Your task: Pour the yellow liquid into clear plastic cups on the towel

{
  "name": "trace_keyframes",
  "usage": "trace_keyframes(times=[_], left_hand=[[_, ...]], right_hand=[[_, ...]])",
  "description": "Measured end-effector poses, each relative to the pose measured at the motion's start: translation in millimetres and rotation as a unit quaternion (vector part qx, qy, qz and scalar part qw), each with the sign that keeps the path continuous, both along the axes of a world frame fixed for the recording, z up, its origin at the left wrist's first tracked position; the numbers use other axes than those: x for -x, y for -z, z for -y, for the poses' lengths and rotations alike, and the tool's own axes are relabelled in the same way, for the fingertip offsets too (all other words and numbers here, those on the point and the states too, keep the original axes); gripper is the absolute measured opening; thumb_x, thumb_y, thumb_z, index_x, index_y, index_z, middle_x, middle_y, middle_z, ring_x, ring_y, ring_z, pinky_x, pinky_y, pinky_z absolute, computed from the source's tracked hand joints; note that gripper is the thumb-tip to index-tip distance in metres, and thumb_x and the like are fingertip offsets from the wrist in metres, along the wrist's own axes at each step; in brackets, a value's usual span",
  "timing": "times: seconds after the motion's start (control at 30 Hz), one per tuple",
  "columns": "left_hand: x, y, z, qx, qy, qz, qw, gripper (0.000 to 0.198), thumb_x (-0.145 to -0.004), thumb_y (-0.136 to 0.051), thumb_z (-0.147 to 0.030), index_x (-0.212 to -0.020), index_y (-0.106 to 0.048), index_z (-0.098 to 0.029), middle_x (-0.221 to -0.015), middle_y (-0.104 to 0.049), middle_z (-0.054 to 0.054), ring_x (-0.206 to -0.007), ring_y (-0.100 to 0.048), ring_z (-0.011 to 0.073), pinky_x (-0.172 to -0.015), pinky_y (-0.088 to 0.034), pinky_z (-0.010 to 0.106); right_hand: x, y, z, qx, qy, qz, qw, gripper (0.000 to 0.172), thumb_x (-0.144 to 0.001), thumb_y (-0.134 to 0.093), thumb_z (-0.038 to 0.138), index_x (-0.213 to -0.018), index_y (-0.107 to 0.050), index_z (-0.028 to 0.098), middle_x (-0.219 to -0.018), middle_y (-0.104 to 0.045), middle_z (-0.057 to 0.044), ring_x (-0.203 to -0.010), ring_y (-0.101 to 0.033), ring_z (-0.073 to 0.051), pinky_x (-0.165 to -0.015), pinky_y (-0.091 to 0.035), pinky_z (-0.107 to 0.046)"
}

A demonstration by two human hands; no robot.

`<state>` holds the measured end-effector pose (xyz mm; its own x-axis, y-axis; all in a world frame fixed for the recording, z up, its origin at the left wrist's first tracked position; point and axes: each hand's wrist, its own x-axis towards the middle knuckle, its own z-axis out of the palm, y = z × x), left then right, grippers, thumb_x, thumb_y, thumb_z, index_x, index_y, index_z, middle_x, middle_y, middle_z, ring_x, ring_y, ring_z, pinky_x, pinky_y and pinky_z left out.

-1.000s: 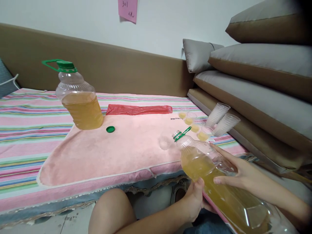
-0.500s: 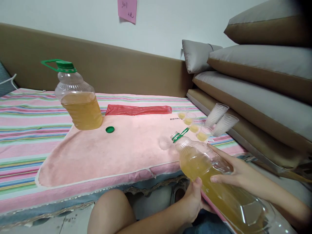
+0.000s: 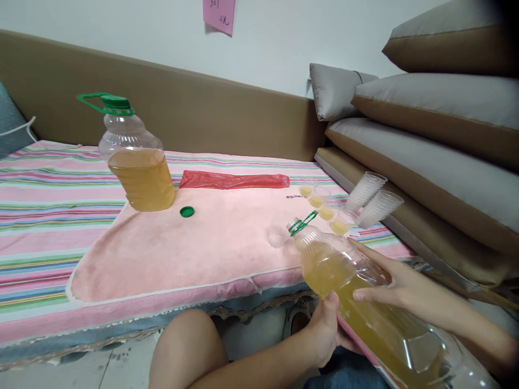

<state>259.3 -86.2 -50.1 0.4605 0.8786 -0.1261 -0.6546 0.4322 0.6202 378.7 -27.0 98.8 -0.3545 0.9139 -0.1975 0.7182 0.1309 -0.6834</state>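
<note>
A large clear bottle of yellow liquid (image 3: 357, 292) lies tilted at the lower right, its open green-ringed neck aimed at a small empty clear cup (image 3: 277, 236) on the pink towel (image 3: 182, 248). My left hand (image 3: 324, 335) grips the bottle from below. My right hand (image 3: 389, 283) wraps over its top side. A loose green cap (image 3: 187, 212) lies on the towel. A second capped bottle, half full (image 3: 135, 162), stands upright at the left.
Several small cups with yellow liquid (image 3: 324, 208) line the towel's right edge beside two stacks of empty cups (image 3: 371, 197). A red plastic bag (image 3: 235, 180) lies behind. Cushions (image 3: 438, 140) pile up at the right. My bare knee (image 3: 186, 351) is below the striped bed edge (image 3: 40, 216).
The view has shifted slightly up and right. The tilted bottle and both hands stay nearly where they were.
</note>
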Motion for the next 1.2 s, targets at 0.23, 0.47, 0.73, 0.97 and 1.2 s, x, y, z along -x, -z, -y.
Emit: trace_keyframes(times=[0.23, 0.47, 0.73, 0.97, 1.2], left_hand=[[-1.2, -3.1, -1.8, 0.008, 0.005, -0.002, 1.0, 0.127, -0.048, -0.048, -0.098, -0.143, -0.036, -0.016, -0.136, -0.055, 0.025, -0.112, -0.06, 0.0453, -0.085, -0.048, 0.065], [-3.1, 0.4, -3.1, 0.004, 0.005, 0.015, 1.0, 0.12, -0.052, -0.048, -0.096, -0.143, -0.036, -0.017, -0.128, -0.061, 0.024, -0.1, -0.065, 0.0409, -0.081, -0.049, 0.065], [-3.3, 5.2, -4.8, -0.021, 0.024, 0.039, 0.999, 0.114, -0.056, -0.047, -0.095, -0.142, -0.037, -0.021, -0.13, -0.06, 0.022, -0.104, -0.065, 0.0409, -0.088, -0.045, 0.071], [-1.1, 2.7, -3.6, -0.044, 0.021, 0.054, 0.997, 0.102, -0.067, -0.043, -0.09, -0.143, -0.039, -0.021, -0.132, -0.059, 0.022, -0.106, -0.064, 0.0402, -0.084, -0.048, 0.069], [-2.9, 2.8, -6.5, -0.023, 0.023, 0.047, 0.998, 0.112, -0.059, -0.045, -0.094, -0.142, -0.039, -0.019, -0.138, -0.053, 0.024, -0.11, -0.061, 0.0439, -0.085, -0.044, 0.075]], right_hand=[[-1.5, -1.7, -2.6, 0.008, -0.004, 0.018, 1.0, 0.111, -0.066, -0.077, 0.058, -0.156, -0.026, 0.017, -0.159, -0.034, -0.011, -0.144, -0.035, -0.034, -0.119, -0.026, -0.045], [-2.6, -1.4, -5.9, 0.002, -0.001, 0.019, 1.0, 0.111, -0.064, -0.078, 0.057, -0.156, -0.028, 0.021, -0.153, -0.046, -0.011, -0.14, -0.042, -0.034, -0.116, -0.033, -0.046], [2.2, -8.1, -5.2, 0.007, -0.006, 0.022, 1.0, 0.108, -0.064, -0.078, 0.056, -0.155, -0.03, 0.024, -0.154, -0.043, -0.009, -0.14, -0.043, -0.035, -0.116, -0.032, -0.048], [-3.3, -3.0, -8.4, 0.006, -0.013, 0.028, 0.999, 0.106, -0.068, -0.076, 0.056, -0.156, -0.025, 0.026, -0.158, -0.036, -0.006, -0.142, -0.039, -0.032, -0.119, -0.029, -0.047], [-6.0, -0.5, -9.5, 0.014, -0.013, 0.04, 0.999, 0.105, -0.071, -0.075, 0.054, -0.157, -0.021, 0.027, -0.159, -0.035, -0.005, -0.145, -0.035, -0.031, -0.12, -0.026, -0.044]])
